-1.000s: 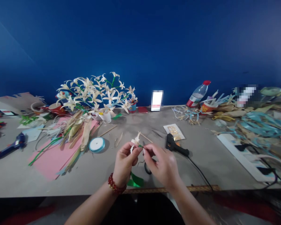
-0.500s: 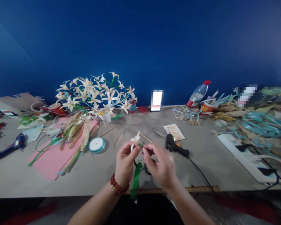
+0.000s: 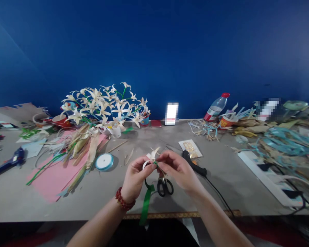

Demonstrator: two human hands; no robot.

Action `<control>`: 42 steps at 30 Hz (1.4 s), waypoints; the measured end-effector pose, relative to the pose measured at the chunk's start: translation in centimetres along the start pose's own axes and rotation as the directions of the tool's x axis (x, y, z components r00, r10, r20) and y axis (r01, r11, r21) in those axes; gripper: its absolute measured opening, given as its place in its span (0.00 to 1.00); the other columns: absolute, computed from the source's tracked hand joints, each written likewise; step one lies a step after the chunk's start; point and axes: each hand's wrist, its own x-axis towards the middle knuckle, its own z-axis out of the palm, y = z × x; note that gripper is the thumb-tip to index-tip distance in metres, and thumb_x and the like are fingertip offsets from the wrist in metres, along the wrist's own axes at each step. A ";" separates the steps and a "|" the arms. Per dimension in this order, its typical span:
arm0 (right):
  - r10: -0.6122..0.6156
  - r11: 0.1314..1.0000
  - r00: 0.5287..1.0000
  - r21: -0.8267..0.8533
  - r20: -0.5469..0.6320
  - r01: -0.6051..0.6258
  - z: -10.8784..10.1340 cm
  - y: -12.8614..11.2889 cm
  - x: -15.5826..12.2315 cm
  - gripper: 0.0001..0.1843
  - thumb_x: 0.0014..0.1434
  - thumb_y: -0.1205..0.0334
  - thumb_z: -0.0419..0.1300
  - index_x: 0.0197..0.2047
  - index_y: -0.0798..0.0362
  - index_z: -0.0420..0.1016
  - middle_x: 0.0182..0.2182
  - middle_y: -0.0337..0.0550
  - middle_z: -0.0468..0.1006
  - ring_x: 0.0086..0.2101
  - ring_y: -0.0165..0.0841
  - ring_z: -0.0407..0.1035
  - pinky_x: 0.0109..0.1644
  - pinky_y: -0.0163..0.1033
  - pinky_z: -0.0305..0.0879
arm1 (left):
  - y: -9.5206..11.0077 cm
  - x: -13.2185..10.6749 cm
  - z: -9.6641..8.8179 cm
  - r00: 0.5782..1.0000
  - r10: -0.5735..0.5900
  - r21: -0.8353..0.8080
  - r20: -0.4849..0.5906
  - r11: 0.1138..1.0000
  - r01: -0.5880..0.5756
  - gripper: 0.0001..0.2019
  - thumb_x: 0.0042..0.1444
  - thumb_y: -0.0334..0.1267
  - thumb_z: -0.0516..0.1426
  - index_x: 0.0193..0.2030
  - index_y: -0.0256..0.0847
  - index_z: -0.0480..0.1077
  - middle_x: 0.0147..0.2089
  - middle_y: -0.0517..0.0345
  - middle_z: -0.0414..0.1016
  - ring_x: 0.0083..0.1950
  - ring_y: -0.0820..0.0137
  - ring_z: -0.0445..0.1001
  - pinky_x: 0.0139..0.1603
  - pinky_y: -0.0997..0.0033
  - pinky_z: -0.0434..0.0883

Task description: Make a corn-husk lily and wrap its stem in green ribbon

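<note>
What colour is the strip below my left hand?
The strip is green; head view shows it.

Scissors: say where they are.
In the head view, the scissors lie on the table, low in the middle, between the green strip on their left and the right hand.

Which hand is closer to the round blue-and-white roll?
Left. The left hand is right of the roll; the right hand is farther right, beyond the left one.

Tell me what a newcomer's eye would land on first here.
Probably the spray of cream flowers at the back left, pale against the blue wall. Next, front and centre, the left hand and right hand meeting at a small white flower, with a green strip hanging below.
</note>
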 end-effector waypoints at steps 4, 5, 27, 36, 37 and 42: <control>0.060 0.997 0.998 0.048 0.016 -0.061 -0.1 -0.1 -0.3 0.15 0.58 0.50 0.65 0.38 0.53 0.71 0.27 0.37 0.75 0.27 0.28 0.71 0.30 0.32 0.67 | -0.2 0.1 -0.1 0.999 -0.002 0.011 0.054 1.000 0.001 0.04 0.51 0.35 0.67 0.31 0.39 0.77 0.29 0.62 0.75 0.32 0.74 0.70 0.38 0.75 0.68; 0.055 0.997 0.998 0.045 0.012 -0.056 -0.2 -0.1 -0.4 0.15 0.58 0.50 0.65 0.38 0.53 0.71 0.27 0.37 0.75 0.27 0.28 0.71 0.30 0.33 0.67 | -0.3 0.2 -0.1 0.998 -0.008 0.010 0.059 1.000 0.007 0.04 0.51 0.36 0.67 0.32 0.39 0.77 0.29 0.62 0.75 0.32 0.74 0.70 0.37 0.75 0.68; 0.000 0.999 0.998 0.050 0.058 -0.003 -1.2 -0.1 0.9 0.15 0.55 0.54 0.69 0.34 0.53 0.70 0.28 0.35 0.72 0.27 0.26 0.70 0.32 0.32 0.67 | 0.2 1.1 0.6 1.000 0.029 0.143 0.001 0.989 -0.029 0.08 0.47 0.38 0.67 0.32 0.38 0.76 0.28 0.60 0.75 0.30 0.74 0.69 0.34 0.76 0.68; -0.046 0.996 0.995 -0.070 0.094 0.053 -1.3 -0.8 1.2 0.13 0.57 0.54 0.67 0.35 0.52 0.68 0.28 0.35 0.72 0.27 0.27 0.69 0.32 0.33 0.67 | 1.4 1.0 1.1 0.999 0.032 0.215 0.012 0.976 -0.034 0.08 0.46 0.40 0.66 0.29 0.38 0.75 0.26 0.62 0.72 0.28 0.74 0.67 0.30 0.76 0.67; -0.065 0.992 0.995 -0.103 0.075 0.072 -1.2 -0.6 1.1 0.13 0.58 0.54 0.66 0.36 0.52 0.69 0.28 0.36 0.72 0.27 0.28 0.70 0.32 0.33 0.67 | 1.4 1.0 1.1 0.999 0.039 0.222 -0.009 0.974 -0.036 0.08 0.46 0.40 0.66 0.30 0.38 0.75 0.26 0.62 0.72 0.28 0.74 0.67 0.30 0.76 0.67; -0.089 0.984 0.994 -0.152 0.070 0.098 -0.9 -0.2 0.9 0.10 0.59 0.55 0.65 0.38 0.52 0.71 0.30 0.37 0.74 0.28 0.28 0.72 0.34 0.33 0.69 | 1.2 0.3 0.8 0.996 0.090 0.273 -0.019 0.958 -0.081 0.07 0.49 0.39 0.65 0.30 0.38 0.75 0.27 0.61 0.72 0.29 0.73 0.67 0.32 0.75 0.67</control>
